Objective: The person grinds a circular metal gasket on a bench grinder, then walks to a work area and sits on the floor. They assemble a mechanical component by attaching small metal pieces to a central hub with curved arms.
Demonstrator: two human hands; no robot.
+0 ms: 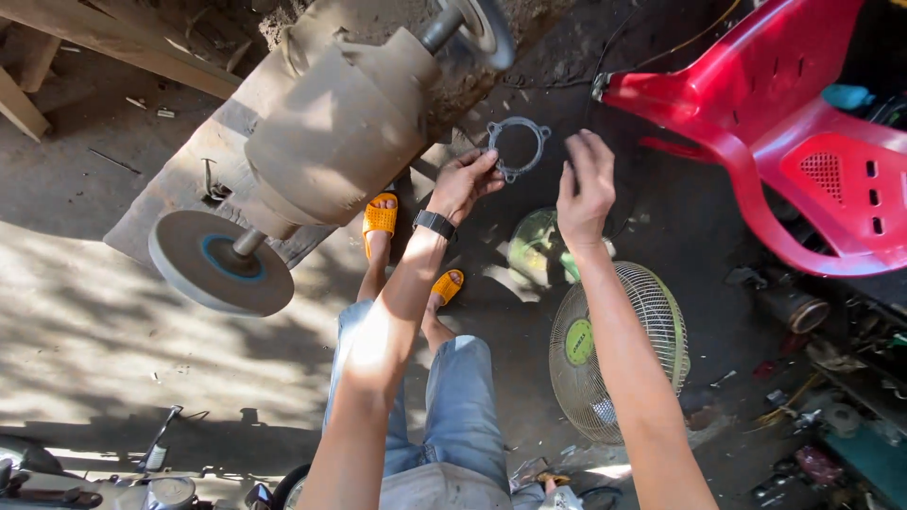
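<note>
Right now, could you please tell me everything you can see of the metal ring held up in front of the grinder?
The ring is a thin, flat, grey part that looks like metal, with a wide round opening and small lugs with holes spaced around its edge. It is held up in the air, its face turned toward the camera, so the dark ground shows through it. The left hand pinches its lower left edge with the fingertips. The right hand is open just to its right and does not touch it. It looks dull and worn.

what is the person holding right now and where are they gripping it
The left hand pinches a flat metal ring gasket by its lower-left rim. The right hand is open beside it, holding nothing.
</note>
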